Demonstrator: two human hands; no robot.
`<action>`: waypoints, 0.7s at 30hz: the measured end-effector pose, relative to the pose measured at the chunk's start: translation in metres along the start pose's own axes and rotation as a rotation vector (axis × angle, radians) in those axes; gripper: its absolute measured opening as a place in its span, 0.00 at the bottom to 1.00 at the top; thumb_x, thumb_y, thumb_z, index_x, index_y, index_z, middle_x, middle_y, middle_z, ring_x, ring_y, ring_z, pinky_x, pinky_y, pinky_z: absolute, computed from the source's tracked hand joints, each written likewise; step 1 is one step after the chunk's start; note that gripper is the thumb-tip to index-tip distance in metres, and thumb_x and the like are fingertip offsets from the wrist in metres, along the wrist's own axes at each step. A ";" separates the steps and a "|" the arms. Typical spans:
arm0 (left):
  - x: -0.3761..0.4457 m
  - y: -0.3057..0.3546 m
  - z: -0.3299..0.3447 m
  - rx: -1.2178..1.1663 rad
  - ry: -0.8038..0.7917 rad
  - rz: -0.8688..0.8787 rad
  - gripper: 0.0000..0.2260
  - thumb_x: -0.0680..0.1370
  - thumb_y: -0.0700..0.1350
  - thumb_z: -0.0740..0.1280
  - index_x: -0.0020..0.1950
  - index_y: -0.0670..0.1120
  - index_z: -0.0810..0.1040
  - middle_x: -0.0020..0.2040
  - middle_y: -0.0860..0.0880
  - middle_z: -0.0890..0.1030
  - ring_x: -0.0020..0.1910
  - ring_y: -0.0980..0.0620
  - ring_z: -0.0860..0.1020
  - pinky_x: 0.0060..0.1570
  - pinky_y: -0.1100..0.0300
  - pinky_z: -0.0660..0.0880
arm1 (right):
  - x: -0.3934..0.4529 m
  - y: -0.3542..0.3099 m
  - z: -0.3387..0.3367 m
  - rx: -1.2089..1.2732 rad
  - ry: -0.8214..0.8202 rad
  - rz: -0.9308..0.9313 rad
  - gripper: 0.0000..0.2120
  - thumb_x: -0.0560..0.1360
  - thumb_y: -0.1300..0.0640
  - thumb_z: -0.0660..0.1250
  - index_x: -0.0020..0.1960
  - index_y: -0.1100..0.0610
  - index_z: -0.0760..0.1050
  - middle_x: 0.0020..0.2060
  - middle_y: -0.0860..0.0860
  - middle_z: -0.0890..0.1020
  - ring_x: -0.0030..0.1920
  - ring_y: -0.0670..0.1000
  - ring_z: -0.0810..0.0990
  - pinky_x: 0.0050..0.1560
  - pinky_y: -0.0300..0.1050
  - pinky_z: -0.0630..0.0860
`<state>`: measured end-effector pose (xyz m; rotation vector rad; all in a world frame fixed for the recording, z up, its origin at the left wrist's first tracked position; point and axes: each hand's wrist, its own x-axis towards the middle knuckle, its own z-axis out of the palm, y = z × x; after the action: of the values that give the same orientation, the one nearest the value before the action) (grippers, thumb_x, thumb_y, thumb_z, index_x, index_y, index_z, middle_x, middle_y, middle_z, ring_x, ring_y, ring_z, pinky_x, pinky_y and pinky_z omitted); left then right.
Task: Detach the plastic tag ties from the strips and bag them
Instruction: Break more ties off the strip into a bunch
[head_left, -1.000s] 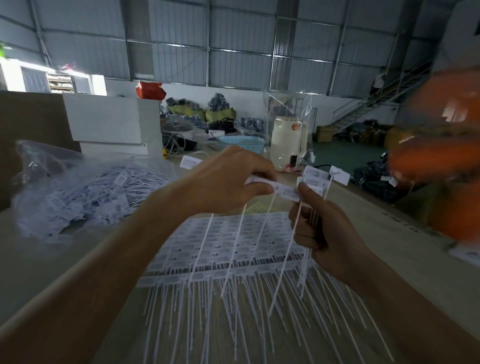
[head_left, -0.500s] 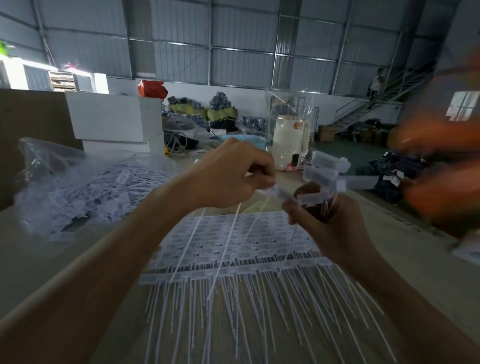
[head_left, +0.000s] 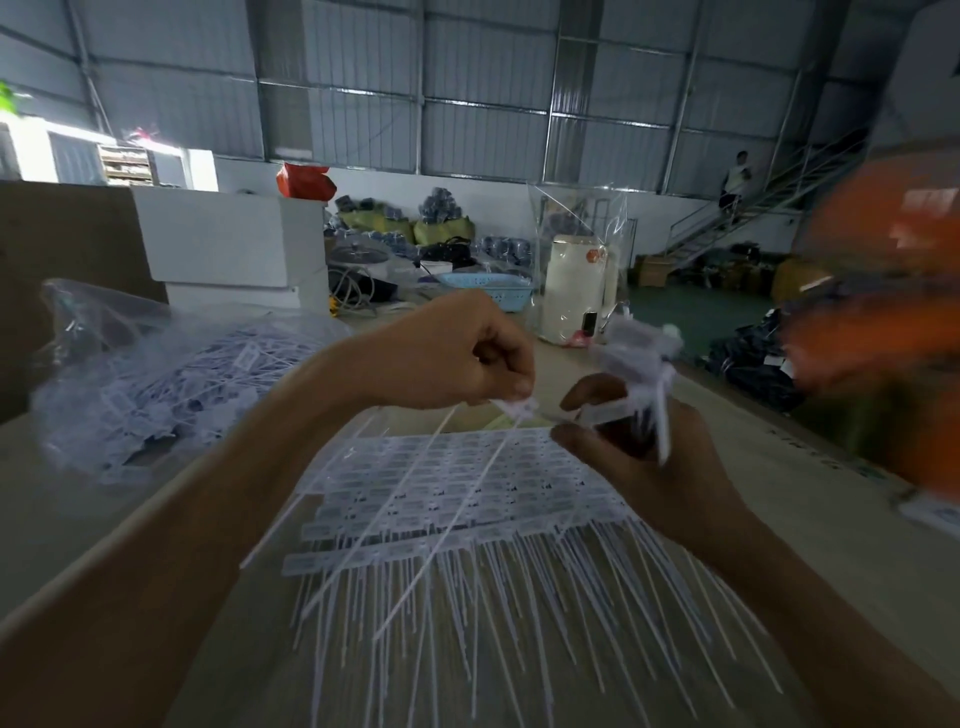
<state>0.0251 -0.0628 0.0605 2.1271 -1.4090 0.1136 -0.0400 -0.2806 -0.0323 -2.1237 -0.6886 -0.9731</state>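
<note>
- The left hand (head_left: 457, 353), at frame centre, pinched the strip (head_left: 519, 408) of tag ties, its tails hanging free, probably to brace it for snapping.
- The right hand (head_left: 639, 452) gripped a bundle of detached ties (head_left: 636, 358), keeping them gathered.
- Uncut strips (head_left: 457, 483) lay on the worktop (head_left: 810, 499); the filled bag (head_left: 171, 384) sat at left.

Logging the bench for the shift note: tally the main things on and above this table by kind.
Hands: 2, left hand, right hand
Stacks of tie strips: 1
Clear bags of loose ties: 1
Bunches of detached ties held: 1
Total: 5
</note>
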 end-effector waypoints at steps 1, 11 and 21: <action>0.000 -0.001 0.000 -0.021 0.011 0.006 0.05 0.76 0.36 0.71 0.42 0.43 0.83 0.35 0.46 0.83 0.28 0.56 0.76 0.35 0.65 0.73 | 0.000 -0.004 0.001 0.163 -0.094 0.120 0.08 0.76 0.52 0.71 0.42 0.56 0.79 0.32 0.47 0.80 0.31 0.42 0.77 0.33 0.33 0.72; -0.002 0.003 -0.003 -0.056 0.036 0.075 0.02 0.76 0.35 0.71 0.44 0.37 0.83 0.35 0.45 0.82 0.29 0.56 0.76 0.36 0.64 0.75 | -0.004 -0.011 0.010 0.157 -0.159 0.226 0.19 0.83 0.65 0.57 0.36 0.53 0.74 0.25 0.41 0.73 0.27 0.41 0.72 0.35 0.33 0.68; -0.016 0.011 -0.024 -0.139 -0.103 0.068 0.04 0.74 0.42 0.71 0.44 0.43 0.84 0.35 0.46 0.83 0.29 0.55 0.77 0.34 0.65 0.76 | 0.005 0.014 -0.009 0.224 0.151 0.344 0.19 0.83 0.64 0.54 0.36 0.55 0.72 0.36 0.49 0.82 0.40 0.46 0.80 0.42 0.34 0.74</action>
<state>0.0143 -0.0410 0.0786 1.9970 -1.5035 -0.0665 -0.0312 -0.2957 -0.0297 -1.8705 -0.3243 -0.8153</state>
